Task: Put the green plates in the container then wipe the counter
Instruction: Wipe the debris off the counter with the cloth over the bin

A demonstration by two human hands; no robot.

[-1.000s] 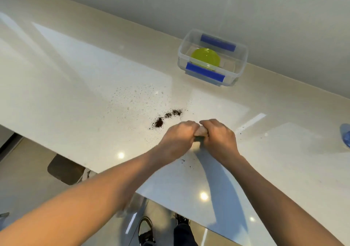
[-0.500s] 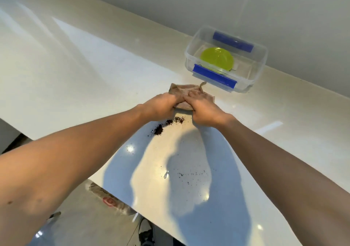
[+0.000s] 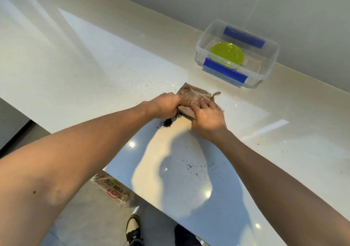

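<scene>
A brown cloth [image 3: 195,95] lies spread on the glossy cream counter [image 3: 94,71]. My left hand [image 3: 165,105] grips its near left edge, and my right hand [image 3: 207,116] presses on it with fingers curled into the fabric. A small heap of dark crumbs [image 3: 168,122] sits just in front of the cloth, below my left hand. At the back right stands a clear plastic container [image 3: 270,63] with blue clips, and a green plate [image 3: 227,53] lies inside it.
Fine dark specks [image 3: 195,167] are scattered on the counter nearer to me. The counter's front edge runs diagonally; below it are a printed bag [image 3: 115,190] on the floor and my shoes [image 3: 133,228]. A grey wall rises behind the container.
The cloth, bunched between my hands a second ago, got pushed away past the crumb heap and spread flat. Since half a second ago both hands stay on it with little movement.
</scene>
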